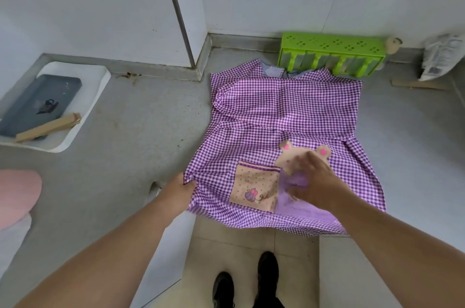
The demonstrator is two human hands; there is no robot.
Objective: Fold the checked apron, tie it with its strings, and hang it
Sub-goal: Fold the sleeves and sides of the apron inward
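Observation:
The purple and white checked apron [281,116] lies spread flat on the grey counter [141,136], neck end toward the wall, its hem hanging slightly over the front edge. A beige pocket with a bee picture [254,187] and a bear-shaped patch [289,156] sit on its lower half. My left hand [182,188] pinches the apron's lower left edge. Fingers spread, my right hand [309,179] rests flat on the pocket area, blurred and partly covering the bear patch. No strings are visible.
A green plastic rack [332,56] stands against the back wall just beyond the apron. A white tray [75,116] at left holds a dark slab and a wooden clothespin [49,127]. A printed bag [440,58] leans at the far right. My shoes show on the floor below.

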